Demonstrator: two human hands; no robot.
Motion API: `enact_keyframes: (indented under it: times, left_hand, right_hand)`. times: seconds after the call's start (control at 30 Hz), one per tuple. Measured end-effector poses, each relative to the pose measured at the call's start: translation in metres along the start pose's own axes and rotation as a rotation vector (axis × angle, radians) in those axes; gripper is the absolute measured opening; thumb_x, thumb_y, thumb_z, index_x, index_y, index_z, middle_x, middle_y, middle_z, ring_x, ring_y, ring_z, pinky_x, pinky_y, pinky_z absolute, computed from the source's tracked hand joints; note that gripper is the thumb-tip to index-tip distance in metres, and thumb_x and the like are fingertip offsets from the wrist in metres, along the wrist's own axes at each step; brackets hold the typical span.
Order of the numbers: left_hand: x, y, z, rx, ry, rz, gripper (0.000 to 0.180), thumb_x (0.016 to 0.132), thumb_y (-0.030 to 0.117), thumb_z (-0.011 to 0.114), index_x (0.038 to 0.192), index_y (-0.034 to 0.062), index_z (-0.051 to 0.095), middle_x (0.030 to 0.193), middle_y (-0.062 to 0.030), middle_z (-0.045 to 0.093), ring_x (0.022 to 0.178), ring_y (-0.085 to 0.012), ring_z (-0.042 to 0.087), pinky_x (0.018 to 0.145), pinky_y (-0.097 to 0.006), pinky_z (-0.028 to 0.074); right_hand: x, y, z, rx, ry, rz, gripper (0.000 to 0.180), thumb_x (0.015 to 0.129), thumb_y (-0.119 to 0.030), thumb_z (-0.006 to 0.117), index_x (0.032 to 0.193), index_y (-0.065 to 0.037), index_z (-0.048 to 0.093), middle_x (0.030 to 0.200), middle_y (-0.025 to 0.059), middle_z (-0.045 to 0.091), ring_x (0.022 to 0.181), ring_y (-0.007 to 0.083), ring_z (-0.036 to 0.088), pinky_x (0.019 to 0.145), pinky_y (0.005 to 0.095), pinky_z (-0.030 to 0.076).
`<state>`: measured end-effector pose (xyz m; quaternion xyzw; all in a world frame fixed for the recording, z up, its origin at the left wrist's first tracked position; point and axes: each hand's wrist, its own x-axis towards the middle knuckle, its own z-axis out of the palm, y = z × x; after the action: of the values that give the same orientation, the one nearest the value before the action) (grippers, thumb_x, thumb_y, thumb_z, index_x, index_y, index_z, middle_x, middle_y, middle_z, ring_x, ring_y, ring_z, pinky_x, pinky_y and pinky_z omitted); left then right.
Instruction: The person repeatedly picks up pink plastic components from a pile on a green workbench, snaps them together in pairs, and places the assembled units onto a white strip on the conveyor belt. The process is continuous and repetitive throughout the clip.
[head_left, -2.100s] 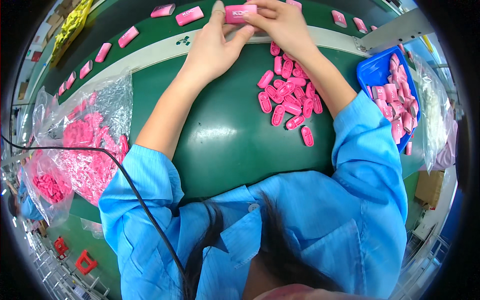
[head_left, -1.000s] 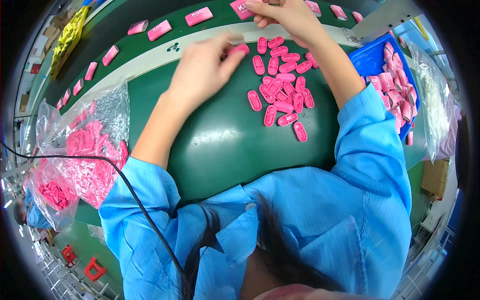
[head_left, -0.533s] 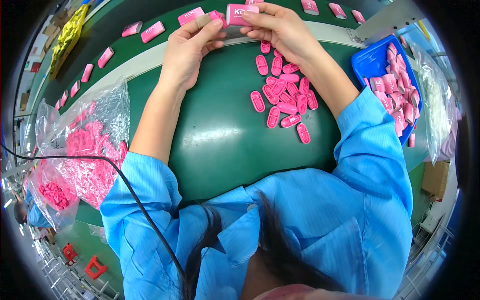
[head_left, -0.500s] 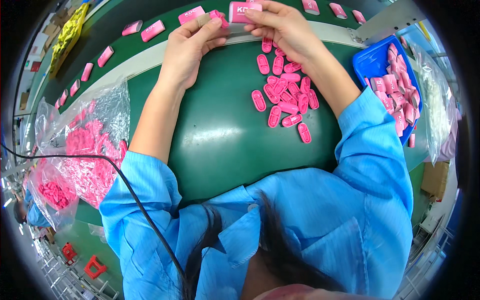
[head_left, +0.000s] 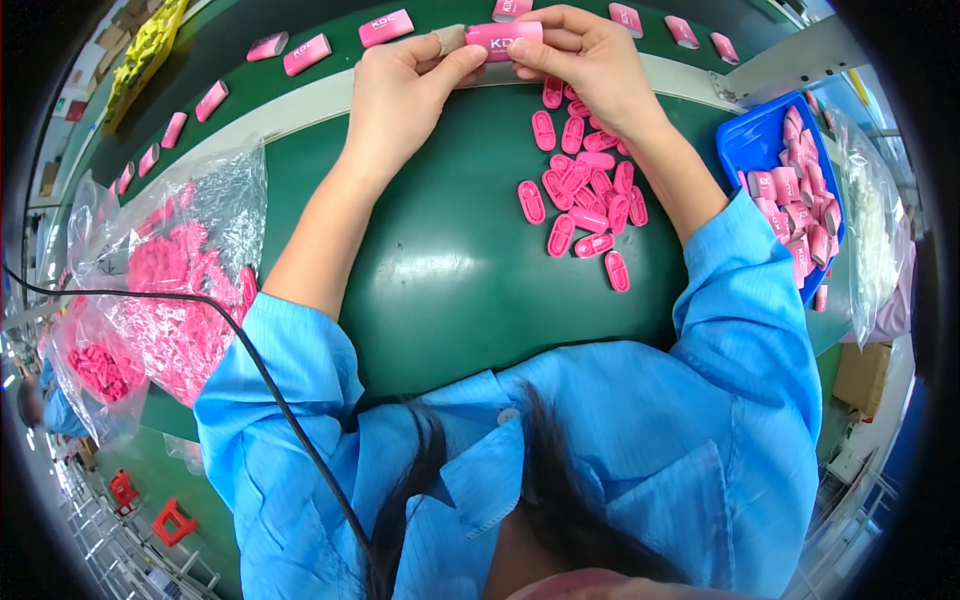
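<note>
The person wears a bright blue work smock of thin, smooth cloth, creased across the shoulders and chest. Its sleeves are pushed up to about the elbows, bunched in soft folds, so both forearms are bare below them. A flat collar lies open at the neck, with stitched edges and a small pale button near the front placket. Long dark hair falls down the middle of the chest in loose strands. A thin black cable runs from the far left across the left sleeve and down over the front of the smock. The left hand (head_left: 405, 90) and right hand (head_left: 590, 65) are bare, without gloves; one left fingertip carries a pale finger cot or tape wrap.
</note>
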<state>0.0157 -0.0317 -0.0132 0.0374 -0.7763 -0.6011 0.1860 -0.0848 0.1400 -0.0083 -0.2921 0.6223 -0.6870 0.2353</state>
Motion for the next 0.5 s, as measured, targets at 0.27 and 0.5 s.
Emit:
enact_keyframes:
  times: [0.27,0.5]
  left_hand:
    - [-0.016,0.022,0.014,0.589,0.116,0.238,0.025,0.088,0.009,0.058,0.107,-0.007,0.058,0.065,-0.0192,0.064,0.065,-0.0331,0.067,0.06,-0.039,0.052]
    - [0.003,0.002,-0.003,0.997,0.294,0.495,0.036,0.085,0.01,0.061,0.116,-0.007,0.055,0.09,-0.0243,0.066,0.085,-0.0392,0.066,0.081,-0.043,0.052]
  right_hand:
    - [-0.001,0.001,0.015,-0.112,0.043,-0.1,0.021,0.087,-0.008,0.067,0.105,0.002,0.061,0.087,0.0061,0.07,0.07,0.007,0.062,0.055,0.0188,0.048]
    - [0.045,0.004,0.028,-0.282,0.069,0.014,0.019,0.085,-0.01,0.069,0.096,0.005,0.065,0.079,0.0075,0.069,0.071,0.0082,0.064,0.059,0.0218,0.051]
